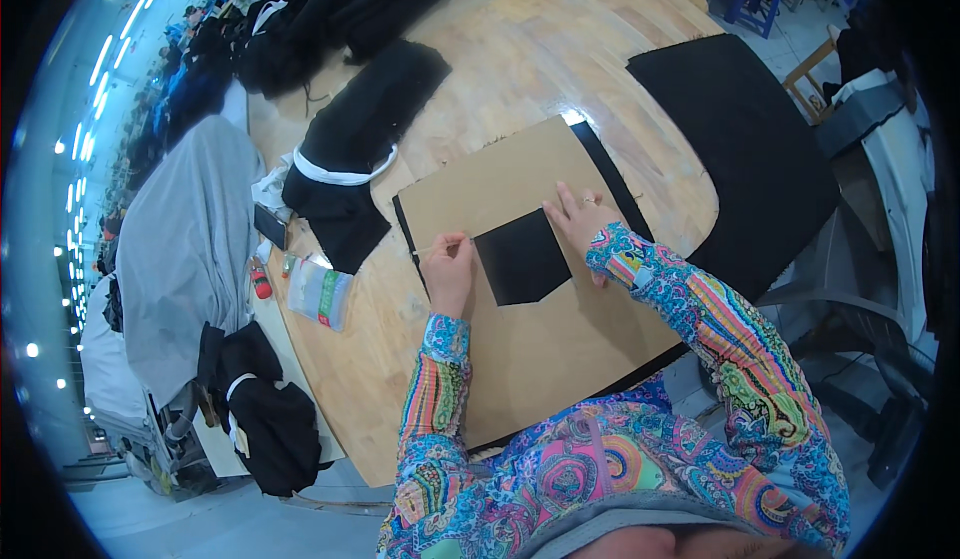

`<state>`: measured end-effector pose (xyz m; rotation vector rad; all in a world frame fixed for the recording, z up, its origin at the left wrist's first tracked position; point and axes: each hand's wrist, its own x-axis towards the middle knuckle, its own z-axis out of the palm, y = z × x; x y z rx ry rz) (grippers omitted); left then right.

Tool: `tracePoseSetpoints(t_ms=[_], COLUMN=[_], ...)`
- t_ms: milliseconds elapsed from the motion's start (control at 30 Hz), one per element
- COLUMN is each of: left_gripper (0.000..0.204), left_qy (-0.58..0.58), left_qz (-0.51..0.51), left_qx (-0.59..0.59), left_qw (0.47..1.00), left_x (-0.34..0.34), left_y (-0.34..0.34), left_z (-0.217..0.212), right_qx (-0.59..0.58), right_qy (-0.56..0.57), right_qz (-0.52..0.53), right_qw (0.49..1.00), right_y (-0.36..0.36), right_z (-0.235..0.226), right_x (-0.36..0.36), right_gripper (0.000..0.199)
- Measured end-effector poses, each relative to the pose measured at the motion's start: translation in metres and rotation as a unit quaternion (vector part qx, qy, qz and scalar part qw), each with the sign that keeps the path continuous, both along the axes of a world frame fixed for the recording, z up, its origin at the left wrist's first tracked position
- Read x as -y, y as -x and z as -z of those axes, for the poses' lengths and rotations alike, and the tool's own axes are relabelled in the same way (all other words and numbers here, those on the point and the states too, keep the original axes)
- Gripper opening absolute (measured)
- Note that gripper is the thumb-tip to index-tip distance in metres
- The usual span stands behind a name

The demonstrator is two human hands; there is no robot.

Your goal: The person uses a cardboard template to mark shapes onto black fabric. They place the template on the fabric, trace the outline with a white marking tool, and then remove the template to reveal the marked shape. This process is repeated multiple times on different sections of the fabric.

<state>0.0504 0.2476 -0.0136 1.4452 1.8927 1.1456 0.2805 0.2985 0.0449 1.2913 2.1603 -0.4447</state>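
A brown cardboard template (540,364) lies flat on the table in front of me, with black fabric (612,174) showing past its edges. In its middle is a black five-sided, pocket-shaped area (522,259); whether this is a cut-out or a piece on top, I cannot tell. My left hand (449,271) rests at the left side of this shape, fingers pinched on a thin pale stick that pokes out to the left. My right hand (585,221) lies flat on the cardboard by the shape's upper right corner, fingers spread.
A rolled black fabric bundle (370,109) with a white band (345,174) lies on the wooden table (530,29). More black fabric (735,139) hangs over the right edge. A phone (270,227) and a clear plastic packet (320,297) lie left. A chair (850,349) stands right.
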Motion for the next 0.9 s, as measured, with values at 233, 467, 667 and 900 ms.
tracePoseSetpoints(t_ms=[233,467,667,900], left_gripper=[0.011,0.011,0.012,0.012], left_qy=[-0.008,0.007,0.004,0.019], left_qz=[0.002,-0.022,-0.010,-0.012], left_qx=[-0.054,0.001,-0.076,-0.035], left_qw=[0.998,1.000,0.997,0.999], left_x=[0.002,-0.001,-0.001,-0.001], left_y=[-0.009,-0.002,-0.007,-0.005], left_z=[-0.010,-0.007,-0.010,-0.015], right_qx=[0.033,0.005,0.004,-0.002], right_qy=[-0.007,-0.004,-0.001,-0.010], right_qz=[-0.055,-0.004,0.000,-0.001], right_qw=[0.998,1.000,1.000,1.000], right_y=[0.000,0.000,0.001,0.000], right_z=[-0.013,-0.002,-0.007,0.000], right_x=[0.001,0.002,0.002,0.002], right_gripper=[0.147,0.148,0.145,0.146])
